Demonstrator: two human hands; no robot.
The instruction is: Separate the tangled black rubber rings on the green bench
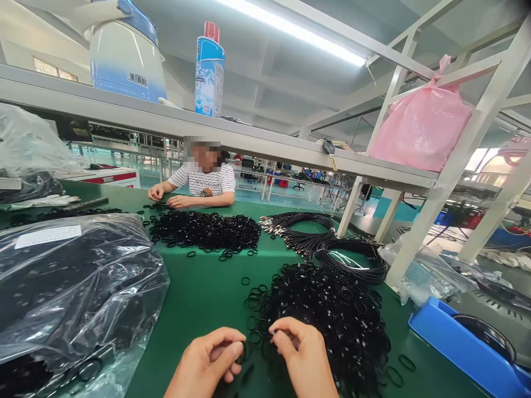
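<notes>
Over the green tabletop, my left hand (211, 359) is closed, its thumb and forefinger pinching a black rubber ring (244, 351). To its right my right hand (301, 354) has thumb and fingertips pressed together at the left edge of a big pile of black rubber rings (327, 309). Something small and dark shows at those fingertips, too little to name. Several loose rings (255, 293) lie along the pile's left side. A gap separates the two hands.
A clear bag of black rings (83, 276) fills the left. Beyond are another ring pile (203, 229), coiled black cables (307, 232) and a co-worker (203, 179) seated opposite. A blue bin (464, 348) stands right, below a shelf (257, 138) holding a spray can (210, 74).
</notes>
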